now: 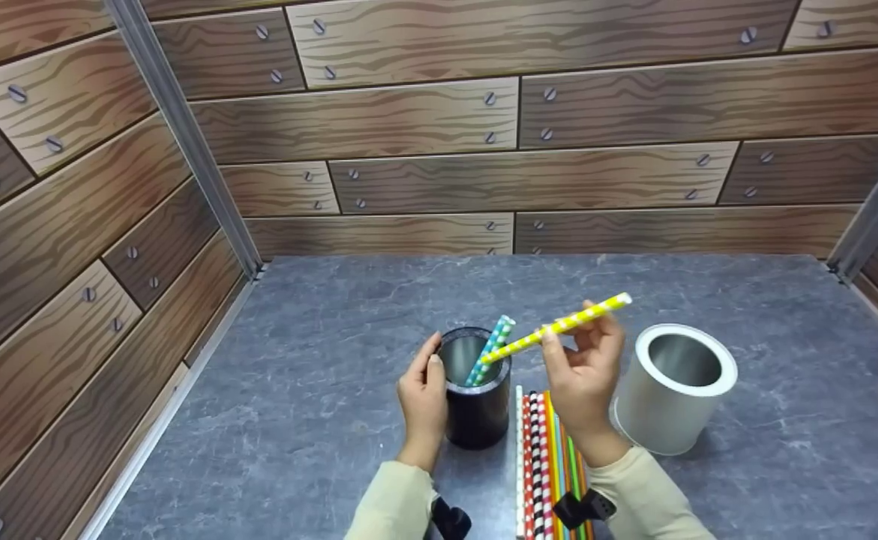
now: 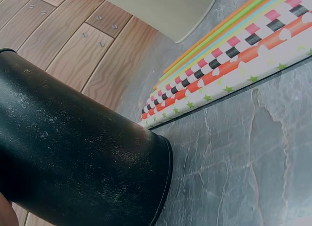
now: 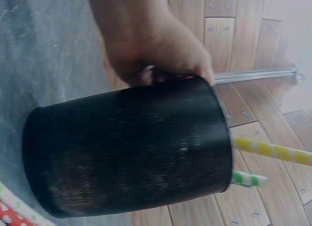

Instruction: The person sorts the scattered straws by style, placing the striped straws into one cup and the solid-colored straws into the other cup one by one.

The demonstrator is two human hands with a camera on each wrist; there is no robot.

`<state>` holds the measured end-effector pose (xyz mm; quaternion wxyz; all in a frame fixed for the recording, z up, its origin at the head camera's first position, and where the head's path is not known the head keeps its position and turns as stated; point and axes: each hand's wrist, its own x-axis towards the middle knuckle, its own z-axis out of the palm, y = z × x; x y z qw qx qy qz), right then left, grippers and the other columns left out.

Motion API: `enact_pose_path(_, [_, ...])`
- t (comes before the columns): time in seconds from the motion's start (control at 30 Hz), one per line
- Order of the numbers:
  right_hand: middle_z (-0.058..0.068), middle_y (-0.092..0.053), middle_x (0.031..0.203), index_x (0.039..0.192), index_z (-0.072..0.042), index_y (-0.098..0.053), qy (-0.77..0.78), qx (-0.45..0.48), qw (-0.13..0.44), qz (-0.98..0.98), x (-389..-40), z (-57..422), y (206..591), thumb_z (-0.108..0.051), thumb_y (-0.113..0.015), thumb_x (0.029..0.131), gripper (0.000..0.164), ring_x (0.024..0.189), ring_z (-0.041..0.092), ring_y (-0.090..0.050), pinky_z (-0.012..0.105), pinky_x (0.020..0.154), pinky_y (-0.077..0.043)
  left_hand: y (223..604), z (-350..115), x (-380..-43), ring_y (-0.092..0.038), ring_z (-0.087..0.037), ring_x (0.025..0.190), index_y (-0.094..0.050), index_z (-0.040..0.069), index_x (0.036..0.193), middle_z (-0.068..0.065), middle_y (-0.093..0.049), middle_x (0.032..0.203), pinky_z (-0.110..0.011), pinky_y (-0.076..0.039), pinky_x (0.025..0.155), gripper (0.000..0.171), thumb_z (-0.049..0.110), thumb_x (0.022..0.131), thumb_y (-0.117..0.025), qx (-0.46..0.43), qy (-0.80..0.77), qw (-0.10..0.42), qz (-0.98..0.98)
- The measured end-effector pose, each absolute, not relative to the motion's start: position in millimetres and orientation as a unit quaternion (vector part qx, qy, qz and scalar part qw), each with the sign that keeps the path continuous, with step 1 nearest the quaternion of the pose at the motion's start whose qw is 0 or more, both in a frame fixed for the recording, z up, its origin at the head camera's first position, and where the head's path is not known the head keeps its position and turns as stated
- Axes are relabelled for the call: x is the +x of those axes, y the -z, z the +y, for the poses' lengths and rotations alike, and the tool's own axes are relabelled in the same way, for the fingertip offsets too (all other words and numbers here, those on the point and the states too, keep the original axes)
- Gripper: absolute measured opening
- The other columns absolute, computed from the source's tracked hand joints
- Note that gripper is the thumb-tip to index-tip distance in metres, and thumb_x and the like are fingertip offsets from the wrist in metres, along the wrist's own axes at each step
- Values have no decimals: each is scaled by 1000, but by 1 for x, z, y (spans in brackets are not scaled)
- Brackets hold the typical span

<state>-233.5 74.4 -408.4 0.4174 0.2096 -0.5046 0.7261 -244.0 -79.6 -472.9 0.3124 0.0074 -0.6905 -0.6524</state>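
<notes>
My left hand (image 1: 424, 397) holds the near left side of an upright black cup (image 1: 477, 420), its thumb close to the rim. Inside the cup lean a blue paper straw (image 1: 487, 352) and a green-and-white striped paper straw (image 1: 507, 325). My right hand (image 1: 587, 367) pinches a yellow paper straw with white dots (image 1: 577, 318), tilted, its lower end over the cup's mouth. In the right wrist view the left hand (image 3: 161, 45) is against the side of the black cup (image 3: 131, 148), and the yellow straw (image 3: 273, 150) shows beyond the rim.
Patterned and plain paper straws (image 1: 536, 450) lie side by side between the cup and my right forearm. A white can with a wide rim (image 1: 667, 412) stands to the right on the grey marbled table (image 1: 296, 420). Wood-print walls (image 1: 424, 180) enclose the back and sides.
</notes>
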Motion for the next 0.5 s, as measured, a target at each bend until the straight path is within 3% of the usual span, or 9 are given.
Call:
enact_pose_path(0.1, [1, -54, 94, 116, 19, -32, -711, 209, 413, -529, -235, 73, 414, 18, -55, 77, 45, 81, 8, -58, 17, 60, -53, 473, -80, -243, -56, -25, 114, -61, 0, 119, -14, -62, 119, -33, -46, 95, 30, 2, 92, -48, 9, 654, 310, -690])
enact_pose_path(0.5, [-1, -54, 94, 114, 16, -38, -657, 217, 391, -607, -235, 68, 429, 20, -53, 78, 39, 82, 5, -59, 19, 62, -54, 473, -79, -244, -56, -25, 115, -61, 0, 119, -14, -62, 120, -34, -45, 96, 30, 2, 92, -48, 11, 651, 307, -694])
